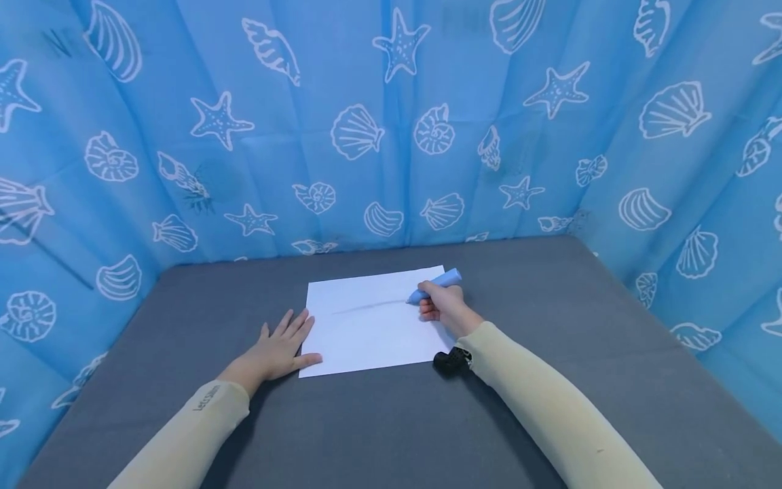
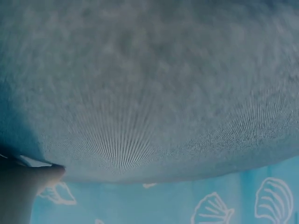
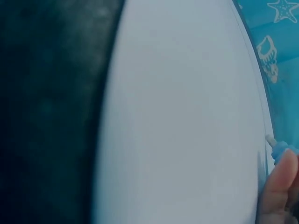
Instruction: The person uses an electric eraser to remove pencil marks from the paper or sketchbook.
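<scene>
A white sheet of paper (image 1: 366, 343) lies flat on the grey tabletop and fills the middle of the right wrist view. My right hand (image 1: 444, 309) pinches a thick light-blue pen (image 1: 450, 277) over the sheet's right part. Its narrow tip points left, right at the paper. A faint grey streak (image 1: 369, 306) runs leftward across the sheet from the tip. At the paper's left edge my left hand (image 1: 276, 353) rests with fingers spread straight, the thumb and fingertips over the sheet. Only the thumb (image 2: 46, 175) of that hand shows in the left wrist view.
The grey cloth-covered table (image 1: 342, 435) extends around the paper on all sides. A blue curtain (image 1: 391, 176) with white shells and starfish hangs behind and along both sides. Pale sleeves (image 1: 537, 394) cover both forearms, and a small black device (image 1: 451, 363) sits at the right wrist.
</scene>
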Available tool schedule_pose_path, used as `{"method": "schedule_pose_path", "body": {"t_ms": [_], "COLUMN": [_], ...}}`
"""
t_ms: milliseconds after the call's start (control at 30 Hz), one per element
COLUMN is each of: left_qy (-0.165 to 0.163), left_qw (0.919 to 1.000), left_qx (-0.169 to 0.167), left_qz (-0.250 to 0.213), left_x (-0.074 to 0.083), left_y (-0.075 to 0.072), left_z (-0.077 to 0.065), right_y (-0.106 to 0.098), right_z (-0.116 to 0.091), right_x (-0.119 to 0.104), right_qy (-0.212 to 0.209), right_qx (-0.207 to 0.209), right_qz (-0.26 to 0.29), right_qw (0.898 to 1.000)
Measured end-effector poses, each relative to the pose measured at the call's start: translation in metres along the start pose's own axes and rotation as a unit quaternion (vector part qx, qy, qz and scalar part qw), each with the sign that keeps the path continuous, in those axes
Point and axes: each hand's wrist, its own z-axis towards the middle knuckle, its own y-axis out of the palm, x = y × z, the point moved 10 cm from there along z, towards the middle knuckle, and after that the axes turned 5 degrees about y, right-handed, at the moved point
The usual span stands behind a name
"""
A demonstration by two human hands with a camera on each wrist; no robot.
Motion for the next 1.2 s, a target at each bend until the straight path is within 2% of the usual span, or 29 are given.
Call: {"method": "schedule_pose_path", "body": {"t_ms": [267,500,700,900,1000,1200], "left_qy": [-0.005,-0.012,-0.012,-0.002,-0.007,-0.007], "left_qw": [0.9999,0.9999,0.9999,0.9999,0.9999,0.9998], "left_qx": [-0.003,0.002,0.006,0.014,0.011,0.019], "left_qz": [-0.012,0.001,0.002,-0.001,0.007,-0.001], "left_x": [-0.0002,-0.0036,-0.0057,-0.0024,-0.0026,0.0024], "left_y": [-0.0013,0.0028,0.0054,0.0054,0.0073,0.0021], "left_z": [-0.0015,0.0003,0.0011,0.0017,0.0018,0.0016], "right_y": [0.0036,0.0014,0.0023,-0.0007,-0.0012,0.0019], "right_z": [-0.0002,-0.0032,-0.0013,-0.0007,-0.0003,0.0002], "right_x": [-0.0004,-0.0025,-0.0002,-0.0007,-0.0003,-0.0017], "right_qy": [-0.003,-0.018,-0.011,-0.015,-0.011,-0.011], "right_qx": [-0.001,0.008,0.009,0.012,0.011,0.002], "right_qz": [0.0,0.0,0.0,0.001,0.0,-0.011], "right_qw": [1.0,1.0,1.0,1.0,1.0,1.0]}}
